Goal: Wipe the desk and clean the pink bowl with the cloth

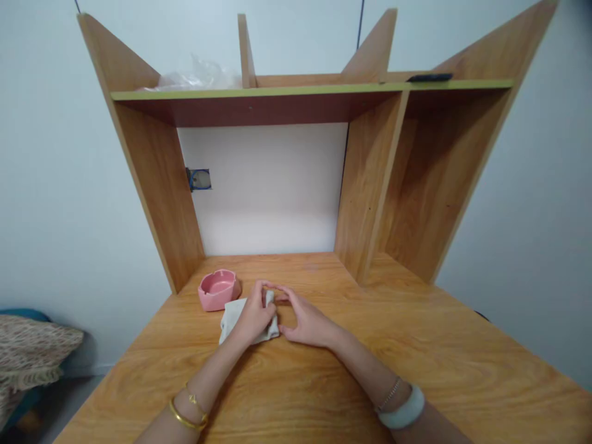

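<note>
A folded light grey cloth (pixel 232 313) lies on the wooden desk. Across its upper right part rests my left hand (pixel 256 315), its fingers bent and its thumb drawn in, closed on the cloth. My right hand (pixel 306 317) is curved at the cloth's right edge. A wide gap shows between its thumb and forefinger, and the thumb tip is at the cloth's lower right corner. The fingertips of both hands meet or nearly meet above the cloth; contact is hard to tell. Just behind the cloth, on the left, stands a pink ashtray (pixel 217 299) with notches in its rim.
A wooden shelf unit (pixel 374 185) rises from the back of the desk (pixel 324 394). Clear plastic wrapping (pixel 198 75) and a dark flat object (pixel 430 78) lie on its upper shelf. A wall socket box (pixel 200 179) shows behind. At lower left is a patterned fringed cover (pixel 37 345).
</note>
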Demonstrator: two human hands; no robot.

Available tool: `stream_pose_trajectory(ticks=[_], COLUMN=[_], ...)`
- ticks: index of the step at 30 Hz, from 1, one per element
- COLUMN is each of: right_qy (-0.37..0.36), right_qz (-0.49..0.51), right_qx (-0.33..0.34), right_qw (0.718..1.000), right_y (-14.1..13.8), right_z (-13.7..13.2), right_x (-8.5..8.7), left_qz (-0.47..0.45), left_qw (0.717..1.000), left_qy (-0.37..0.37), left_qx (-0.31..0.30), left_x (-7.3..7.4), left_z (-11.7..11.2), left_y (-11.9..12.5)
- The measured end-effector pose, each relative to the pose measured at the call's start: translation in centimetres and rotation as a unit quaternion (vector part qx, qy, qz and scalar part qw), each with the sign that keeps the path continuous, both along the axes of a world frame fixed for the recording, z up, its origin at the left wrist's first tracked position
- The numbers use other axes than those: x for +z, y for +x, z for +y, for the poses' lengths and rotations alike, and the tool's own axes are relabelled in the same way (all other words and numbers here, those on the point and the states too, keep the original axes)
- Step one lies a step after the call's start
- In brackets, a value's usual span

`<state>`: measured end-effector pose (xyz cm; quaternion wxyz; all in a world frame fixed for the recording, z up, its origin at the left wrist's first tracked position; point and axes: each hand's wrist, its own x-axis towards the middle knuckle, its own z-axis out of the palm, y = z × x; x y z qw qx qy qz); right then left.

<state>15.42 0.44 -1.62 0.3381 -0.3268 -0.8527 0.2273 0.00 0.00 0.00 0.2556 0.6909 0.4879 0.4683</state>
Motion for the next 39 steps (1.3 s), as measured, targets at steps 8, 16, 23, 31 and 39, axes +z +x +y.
stream_pose_trajectory(ticks=[8, 16, 23, 31, 39], right_qy=[-0.082, -0.110, -0.012, 0.011, 0.065], right_qz=[0.042, 0.051, -0.079, -0.256, -0.263], right_qx=[0.028, 0.063, -0.110, -0.427, -0.420], right_qw=[0.995, 0.991, 0.991, 0.867, 0.866], right_y=[-0.7, -0.9, 0.8, 5.8, 5.5], right_z=[-0.1, -0.6, 0.9, 2.2, 1.9], right_x=[-0.5, -0.1, 0.1, 1.9, 1.6], left_qz=[-0.059, -0.068, 0.077, 0.202, 0.126], left_qw=[0.998, 0.994, 0.980, 0.873, 0.902], left_qy=[-0.024, -0.041, 0.148, 0.101, -0.142], left_qx=[-0.014, -0.070, 0.112, 0.432, 0.389], left_x=[-0.4, -0.7, 0.9, 2.7, 1.5], left_z=[0.0, -0.3, 0.5, 2.7, 3.5], left_y=[0.4, 0.4, -2.2, -9.7, -12.0])
